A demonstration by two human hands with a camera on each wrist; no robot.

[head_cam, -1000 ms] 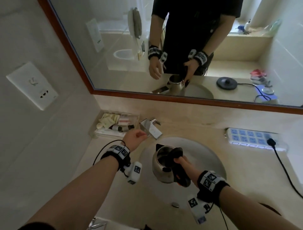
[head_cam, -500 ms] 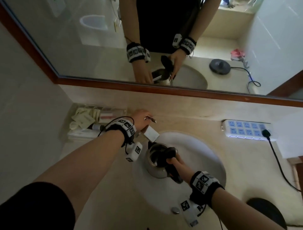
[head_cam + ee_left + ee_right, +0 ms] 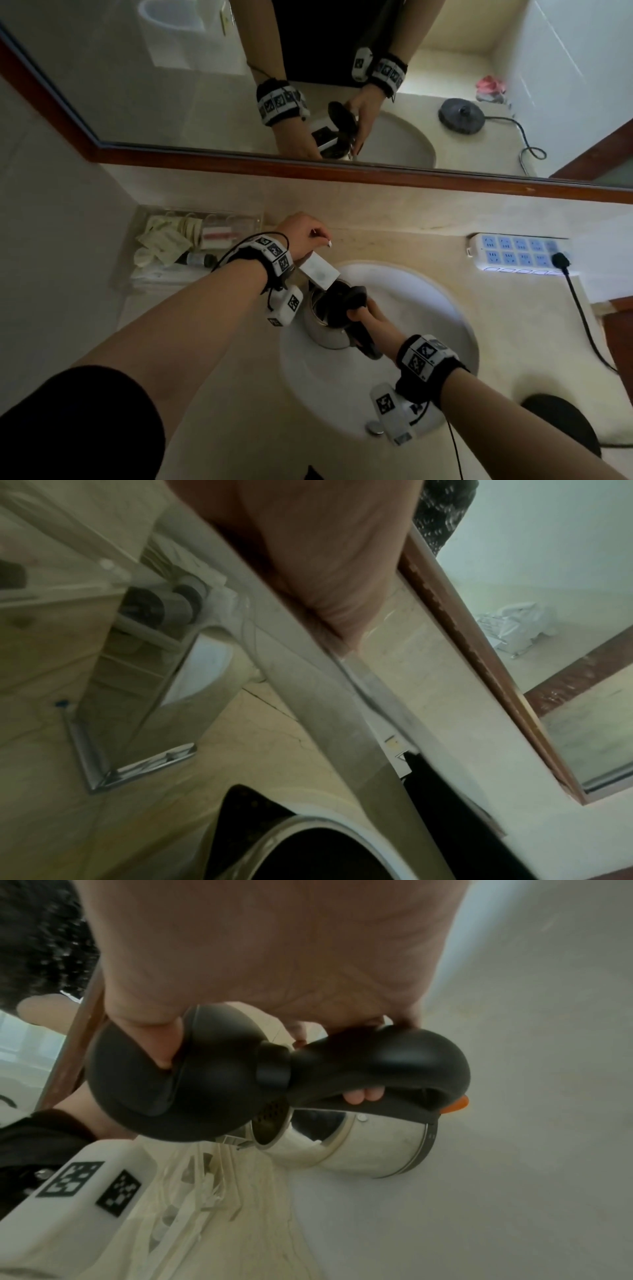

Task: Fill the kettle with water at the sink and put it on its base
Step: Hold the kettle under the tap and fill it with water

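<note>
The right hand [image 3: 371, 313] grips the handle of the kettle [image 3: 325, 325], thumb holding the lid [image 3: 178, 1085] back. The kettle hangs over the sink [image 3: 445, 329], its mouth directly under the tap [image 3: 318, 272]. The left hand [image 3: 301, 236] rests on the tap's lever at the far side, fingers curled over it; whether it grips cannot be told. No water stream is visible.

Procedure, as judged:
1. Keep the mouth centred under the spout and the kettle level.
2. Open the lever gradually to limit splashing.
3. Keep the lid pinned clear of the flow.
4. Expect weight to rise; hold the wrist firm.

The base [image 3: 561, 421] sits at near right.
</note>
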